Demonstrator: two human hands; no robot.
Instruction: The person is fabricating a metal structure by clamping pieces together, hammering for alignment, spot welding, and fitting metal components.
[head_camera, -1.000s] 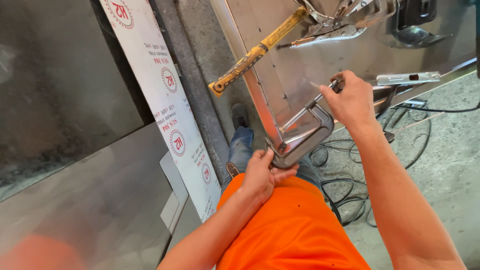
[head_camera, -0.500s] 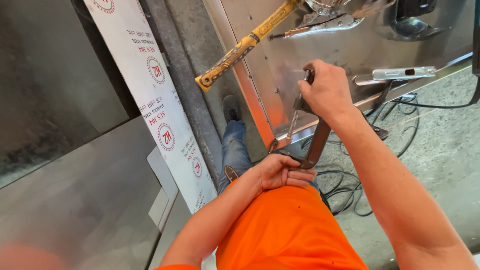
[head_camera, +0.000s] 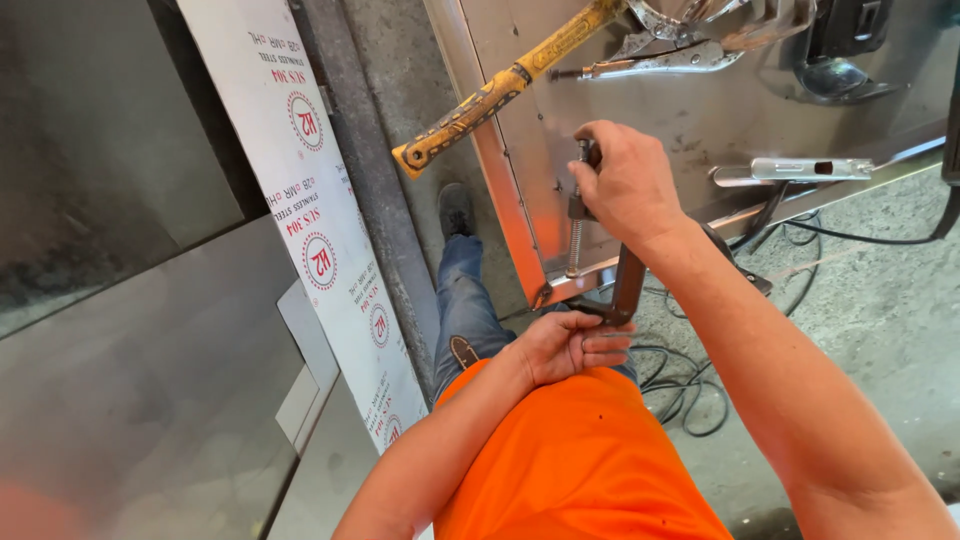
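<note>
two hands on c-clamp (head_camera: 612, 290), right hand (head_camera: 625, 185) grip around screw, left hand (head_camera: 570, 345) gripping frame

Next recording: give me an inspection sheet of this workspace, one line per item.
Surface: steel worktop, scuffed, edge facing the person.
Job's things: C-clamp straddling the worktop's edge, screw upright.
Clutter: hammer, locking pliers and a metal bar lying on the worktop.
Grippers: right hand closed on the clamp's screw top; left hand at its lower frame.
Cables: black cables looped on the floor.
Surroundings: concrete floor; film-covered steel sheets at left.
</note>
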